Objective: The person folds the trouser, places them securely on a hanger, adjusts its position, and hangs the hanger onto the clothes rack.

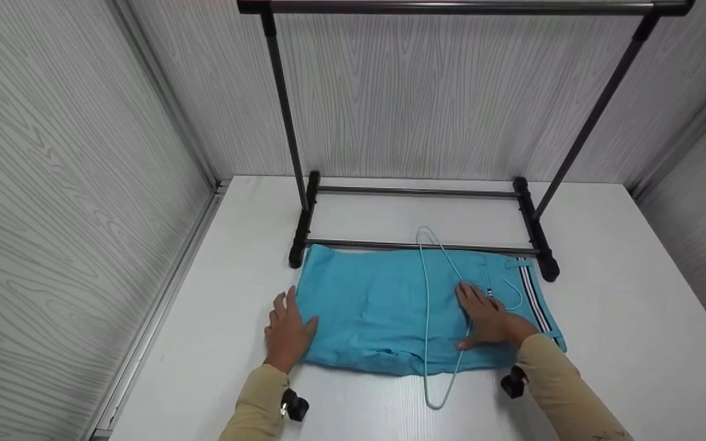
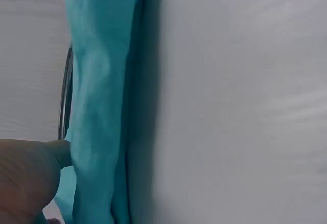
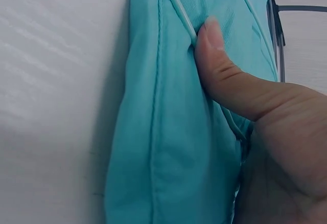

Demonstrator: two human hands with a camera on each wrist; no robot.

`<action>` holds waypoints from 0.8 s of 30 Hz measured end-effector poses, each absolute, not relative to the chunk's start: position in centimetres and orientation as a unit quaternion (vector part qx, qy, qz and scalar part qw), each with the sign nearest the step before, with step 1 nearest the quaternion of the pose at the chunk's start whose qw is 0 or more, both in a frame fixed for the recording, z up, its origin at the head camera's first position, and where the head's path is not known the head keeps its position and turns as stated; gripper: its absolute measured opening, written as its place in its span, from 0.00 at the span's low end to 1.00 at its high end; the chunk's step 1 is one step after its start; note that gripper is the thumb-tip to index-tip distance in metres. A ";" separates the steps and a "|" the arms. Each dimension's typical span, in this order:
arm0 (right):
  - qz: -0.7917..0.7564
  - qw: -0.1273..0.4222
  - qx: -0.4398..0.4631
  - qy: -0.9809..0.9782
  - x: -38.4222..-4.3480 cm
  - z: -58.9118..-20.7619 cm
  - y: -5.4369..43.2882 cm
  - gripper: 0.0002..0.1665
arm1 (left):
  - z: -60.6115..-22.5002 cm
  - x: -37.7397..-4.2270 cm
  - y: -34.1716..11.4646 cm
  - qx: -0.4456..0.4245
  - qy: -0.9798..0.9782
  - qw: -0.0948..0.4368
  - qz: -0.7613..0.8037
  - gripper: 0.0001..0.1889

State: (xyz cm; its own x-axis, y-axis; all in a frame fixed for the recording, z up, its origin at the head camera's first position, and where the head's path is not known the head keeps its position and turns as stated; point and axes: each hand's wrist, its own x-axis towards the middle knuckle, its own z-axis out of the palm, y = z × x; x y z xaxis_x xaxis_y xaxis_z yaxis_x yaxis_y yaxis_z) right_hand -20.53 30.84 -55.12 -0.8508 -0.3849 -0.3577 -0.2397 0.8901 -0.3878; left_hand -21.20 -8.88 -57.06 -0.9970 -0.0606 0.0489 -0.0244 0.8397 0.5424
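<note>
Folded turquoise trousers (image 1: 359, 300) lie flat on the white table, their belt-looped waistband with dark and white striped tape (image 1: 534, 294) at the right end. A thin pale cord (image 1: 426, 300) runs across them in a long loop and hangs past the near and far edges. My left hand (image 1: 287, 334) is at the left end, fingers extended, its thumb touching the cloth in the left wrist view. Spread over the right part, my right hand (image 1: 488, 315) presses on the trousers and overlaps one side of the cord. Its thumb (image 3: 212, 55) rests by the cord in the right wrist view.
Behind the trousers stands a black metal clothes rack (image 1: 420, 191), with its top bar (image 1: 463, 7) high above. The far edge of the cloth lies along its front base bar. Grey wood-patterned panels (image 1: 402, 98) enclose the table (image 1: 622, 318) at the back and sides.
</note>
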 end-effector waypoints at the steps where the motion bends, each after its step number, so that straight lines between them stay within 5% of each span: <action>1: -0.166 0.217 -0.164 0.948 -20.5 -55.1 30.9 0.72 | -56.8 -21.1 -9.3 0.039 -0.954 0.010 -0.297 0.39; 7: -0.174 0.216 -0.163 0.947 -20.3 -55.2 31.0 0.72 | -55.9 -21.1 -11.1 0.069 -0.927 -0.094 -0.357 0.30; 12: -0.189 0.219 -0.174 0.941 -20.4 -55.5 30.9 0.72 | -55.0 -21.6 -11.4 0.052 -0.907 -0.131 -0.397 0.23; 24: -0.186 0.217 -0.167 0.944 -20.4 -56.2 31.3 0.74 | -47.0 -21.4 -4.1 -0.067 -0.891 -0.009 -0.449 0.11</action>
State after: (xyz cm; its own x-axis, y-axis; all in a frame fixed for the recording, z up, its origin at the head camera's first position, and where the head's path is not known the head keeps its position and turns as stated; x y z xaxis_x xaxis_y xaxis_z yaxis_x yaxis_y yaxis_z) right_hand -20.44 31.35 -56.21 -0.8505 -0.3949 -0.3474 -0.2340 0.8756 -0.4225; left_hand -21.36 -4.07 -47.00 -0.9910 0.1270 0.0433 0.1105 0.5887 0.8008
